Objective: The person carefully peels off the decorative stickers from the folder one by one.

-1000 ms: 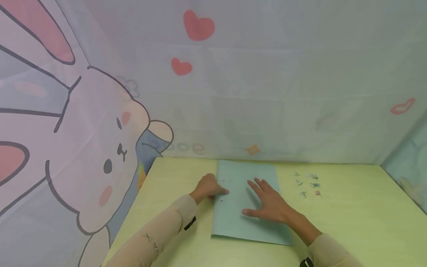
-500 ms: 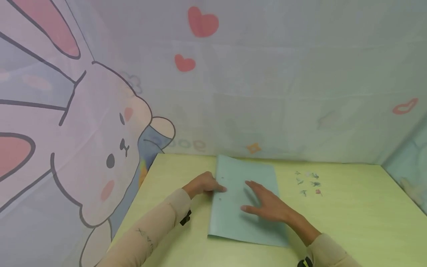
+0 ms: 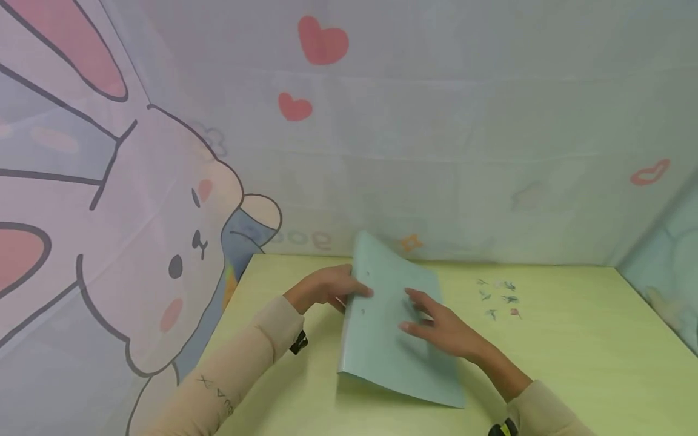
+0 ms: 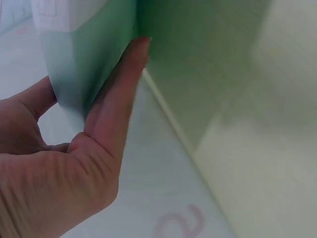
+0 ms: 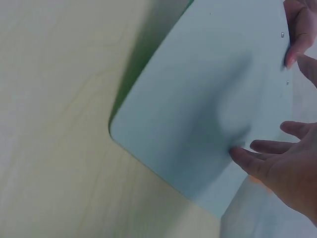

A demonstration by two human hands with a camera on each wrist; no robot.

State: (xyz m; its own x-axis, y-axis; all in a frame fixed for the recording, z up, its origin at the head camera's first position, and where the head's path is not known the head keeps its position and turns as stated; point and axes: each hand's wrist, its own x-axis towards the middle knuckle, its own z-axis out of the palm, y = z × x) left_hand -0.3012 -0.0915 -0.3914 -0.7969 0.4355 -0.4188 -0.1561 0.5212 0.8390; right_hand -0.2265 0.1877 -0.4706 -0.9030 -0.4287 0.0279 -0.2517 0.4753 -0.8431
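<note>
A pale blue-green file folder (image 3: 403, 363) with two small rivets near its spine is tilted over the table, its left edge raised. My left hand (image 3: 327, 284) grips that spine edge, thumb on the cover and fingers underneath. From the left wrist view, the fingers (image 4: 116, 99) lie along the folder's underside, and a white label (image 4: 57, 12) shows on the spine. My right hand (image 3: 447, 330) is spread over the cover's right half. In the right wrist view, one fingertip (image 5: 235, 151) meets the cover while the other fingers stand off it.
Several small floral cutouts (image 3: 510, 299), one of them pink (image 3: 515, 312), lie on the yellow-green table (image 3: 567, 357) to the right. Behind the table's back edge hangs a pale cloth (image 3: 425, 133) printed with hearts and a rabbit (image 3: 163, 242).
My left hand has lifted the folder's spine edge off the table and tilted the folder up. The right hand stays over the cover, its fingers slightly closer together.
</note>
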